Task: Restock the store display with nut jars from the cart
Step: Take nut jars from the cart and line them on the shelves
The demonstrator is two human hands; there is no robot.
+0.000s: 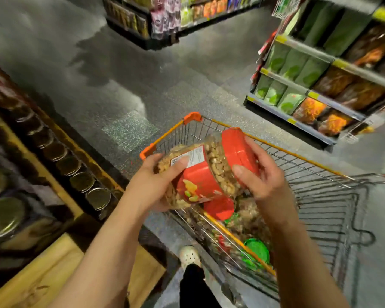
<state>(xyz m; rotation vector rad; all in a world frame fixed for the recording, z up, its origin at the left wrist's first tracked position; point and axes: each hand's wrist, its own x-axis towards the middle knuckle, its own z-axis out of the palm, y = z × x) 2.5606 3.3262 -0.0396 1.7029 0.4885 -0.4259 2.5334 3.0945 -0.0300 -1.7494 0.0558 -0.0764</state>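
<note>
— Two hands on one jar, see? The left hand (162, 174) cups the base end, thumb laid across the white label, and the right hand (257, 174) curls round the red lid end. Between them the nut jar (206, 167) lies tilted, lid up and away from the person, held clear above the near corner of the cart (320, 196).

— So it's out of the cart but not shelved?

— That's how I'd judge it: lifted, not yet placed. Below the hands more stock waits in the basket, another red-lidded jar (219, 207) just under the right wrist and a green-lidded jar (257, 252) lower down, closer to the person's body, with what look like more nuts around them. So I'd call the job partly done at best, with several jars left to move.

— Where do they go?

— Out past the left hand, I'd guess, onto the wooden display (60, 270), where a row of metal-lidded jars (76, 167) already stands. Whether a gap is open there I cannot tell.

— Can you read the label?

— No. There's a barcode and fine print on the white panel, and a picture of nuts on the red band, but all too blurred for a brand. Beyond the right hand, across the floor, the shelves of green and orange bags (298, 85) are equally unreadable.
</note>
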